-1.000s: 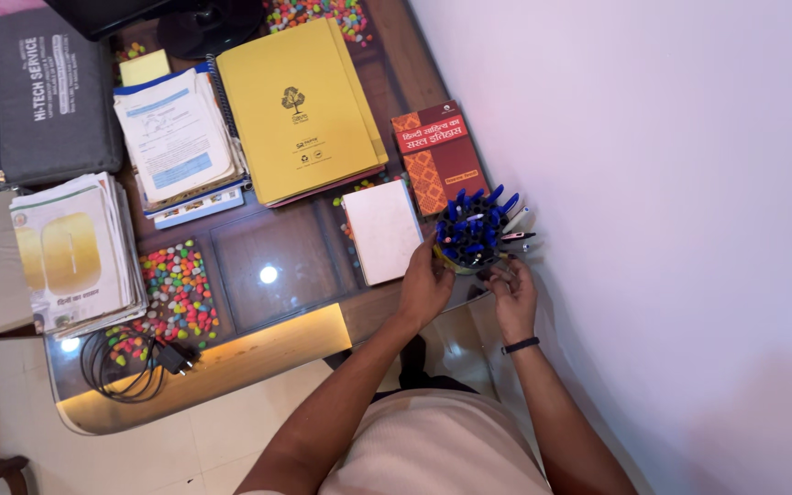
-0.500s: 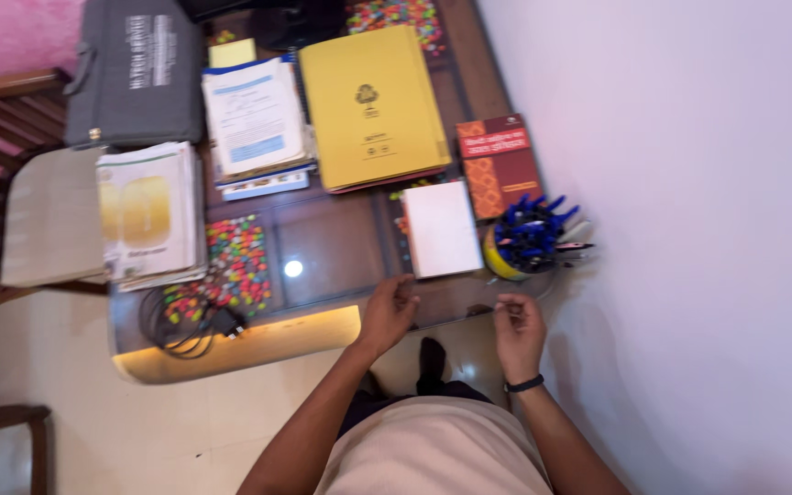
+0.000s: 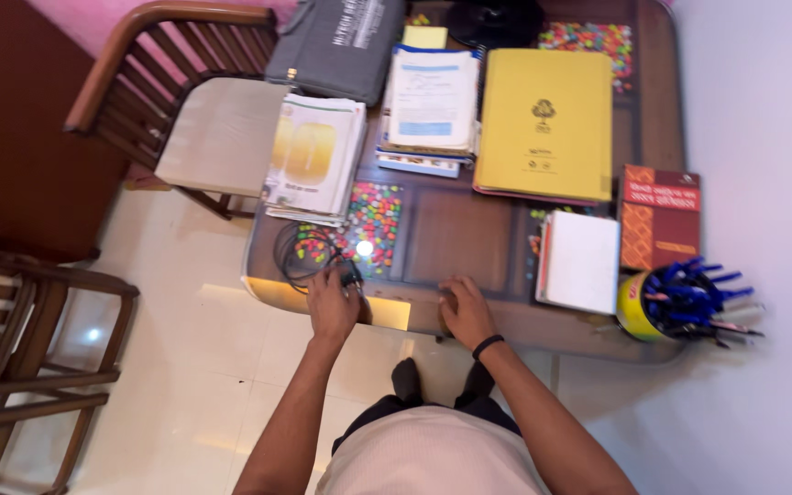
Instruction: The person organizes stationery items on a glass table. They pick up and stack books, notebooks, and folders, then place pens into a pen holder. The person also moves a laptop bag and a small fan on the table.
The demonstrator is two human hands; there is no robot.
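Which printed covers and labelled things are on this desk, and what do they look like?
Yellow folder: far middle, rectangular, small dark emblem.
Red book: right edge, orange patterned band.
Magazine stack: left, white cover with gold shape.
Grey bag: far left, white lettering.
Pen cup: near right, yellow, round.

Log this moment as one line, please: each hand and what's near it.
left hand: on black charger beside coiled cable | right hand: flat on table edge, empty | pen cup: apart, right
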